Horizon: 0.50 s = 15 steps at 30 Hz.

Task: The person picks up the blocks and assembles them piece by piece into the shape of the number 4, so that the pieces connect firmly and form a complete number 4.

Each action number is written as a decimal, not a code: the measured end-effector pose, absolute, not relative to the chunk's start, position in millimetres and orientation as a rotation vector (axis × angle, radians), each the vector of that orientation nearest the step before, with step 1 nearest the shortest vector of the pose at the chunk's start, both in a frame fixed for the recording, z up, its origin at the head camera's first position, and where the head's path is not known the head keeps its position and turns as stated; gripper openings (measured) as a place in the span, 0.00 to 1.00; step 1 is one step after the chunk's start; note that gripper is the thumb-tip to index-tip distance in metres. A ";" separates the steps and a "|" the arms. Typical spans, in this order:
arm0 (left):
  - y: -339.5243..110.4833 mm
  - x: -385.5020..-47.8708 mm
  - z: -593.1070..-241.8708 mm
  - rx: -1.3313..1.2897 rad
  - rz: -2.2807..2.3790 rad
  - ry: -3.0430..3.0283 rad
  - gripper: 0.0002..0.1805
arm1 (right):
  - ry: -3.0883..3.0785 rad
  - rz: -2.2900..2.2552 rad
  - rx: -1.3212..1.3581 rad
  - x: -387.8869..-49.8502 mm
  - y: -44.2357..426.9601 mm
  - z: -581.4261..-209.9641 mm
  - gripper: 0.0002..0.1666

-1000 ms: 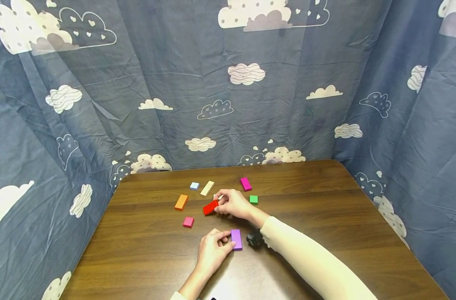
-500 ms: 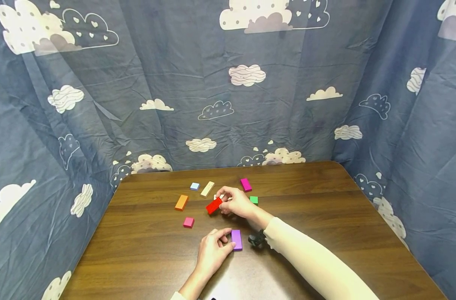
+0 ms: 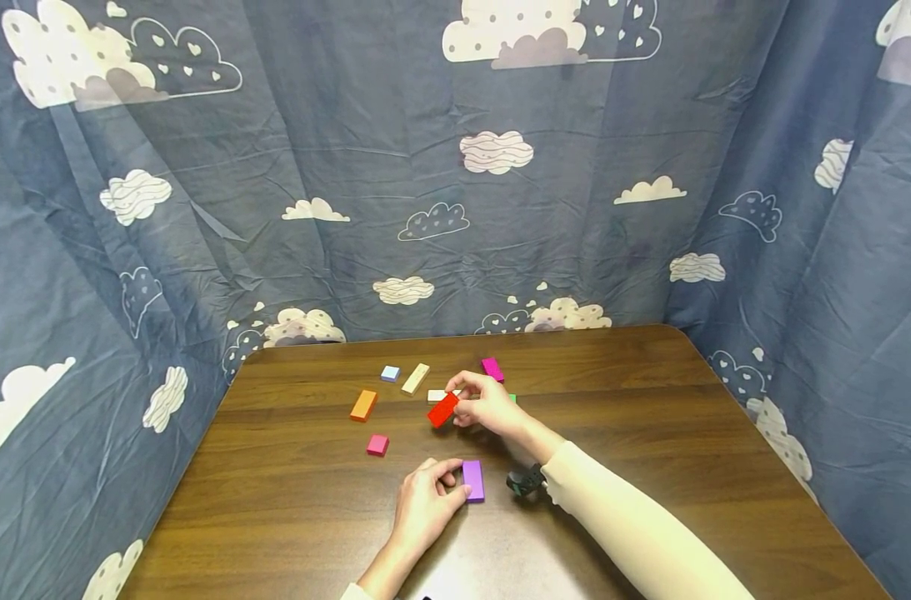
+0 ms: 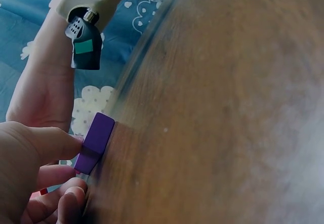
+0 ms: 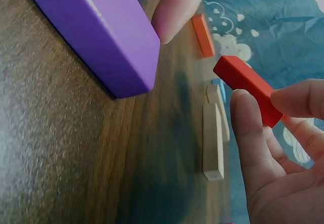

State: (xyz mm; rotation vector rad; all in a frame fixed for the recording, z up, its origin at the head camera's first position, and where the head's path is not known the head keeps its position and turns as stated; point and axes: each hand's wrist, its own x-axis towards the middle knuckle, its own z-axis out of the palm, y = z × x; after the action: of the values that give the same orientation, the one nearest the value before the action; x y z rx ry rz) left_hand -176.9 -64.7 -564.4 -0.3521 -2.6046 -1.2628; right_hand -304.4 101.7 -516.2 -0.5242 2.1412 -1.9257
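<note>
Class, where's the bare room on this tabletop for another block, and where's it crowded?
Bare: the tabletop right of the right sleeve; also left of the orange block, pink block and left hand. Crowded: around the right hand, with the red block, white block and green block.

Right hand (image 5: 281, 176) pinches a red block (image 5: 246, 82), a possibly blue piece (image 5: 219, 83) beyond

On the brown wood-grain table (image 3: 650, 450) before me, the purple block (image 3: 473, 482) sits nearest; beyond I see a pinkish-red block (image 3: 377, 446), orange block (image 3: 363, 406), light blue block (image 3: 390, 374), cream block (image 3: 415, 379), white block (image 3: 436, 397), magenta block (image 3: 493, 368) and green block (image 3: 513, 399) (mostly hidden from me).
</note>
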 end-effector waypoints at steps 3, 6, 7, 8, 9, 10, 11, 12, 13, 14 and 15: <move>-64.7 -176.6 -564.2 -0.349 -1.260 -2.604 0.20 | 2.139 -1.924 -0.529 -303.7 106.7 -516.6 0.23; -64.6 -176.9 -563.9 -0.349 -1.254 -2.600 0.20 | 2.152 -1.913 -0.533 -303.0 111.9 -516.4 0.23; -64.6 -177.1 -563.9 -0.350 -1.251 -2.599 0.20 | 2.159 -1.907 -0.535 -302.7 113.8 -516.4 0.22; -64.5 -177.3 -564.0 -0.349 -1.249 -2.599 0.20 | 2.161 -1.904 -0.537 -302.4 115.4 -516.2 0.22; -64.5 -177.4 -564.0 -0.351 -1.247 -2.599 0.20 | 2.162 -1.902 -0.539 -302.2 117.0 -516.4 0.22; -64.5 -177.5 -564.1 -0.351 -1.245 -2.600 0.20 | 2.165 -1.899 -0.538 -301.9 118.7 -516.8 0.22; -64.4 -177.5 -564.2 -0.350 -1.243 -2.601 0.20 | 2.169 -1.896 -0.541 -301.7 120.1 -517.5 0.22; -64.2 -177.5 -564.4 -0.352 -1.243 -2.600 0.20 | 2.172 -1.893 -0.539 -301.3 121.3 -518.1 0.23; -64.1 -177.4 -564.5 -0.351 -1.244 -2.600 0.20 | 2.173 -1.892 -0.536 -300.8 122.5 -518.8 0.22; -64.0 -177.2 -564.6 -0.351 -1.246 -2.601 0.20 | 2.178 -1.890 -0.531 -300.4 123.6 -519.6 0.22; -63.9 -176.9 -564.7 -0.351 -1.247 -2.602 0.20 | 2.187 -1.884 -0.526 -299.6 124.7 -520.2 0.22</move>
State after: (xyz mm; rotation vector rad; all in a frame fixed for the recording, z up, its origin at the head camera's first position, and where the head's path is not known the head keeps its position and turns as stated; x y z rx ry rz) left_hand -176.9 -63.9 -564.7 -0.3506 -2.6020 -1.2466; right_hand -299.6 124.7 -520.2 -0.5256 2.1871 -1.8839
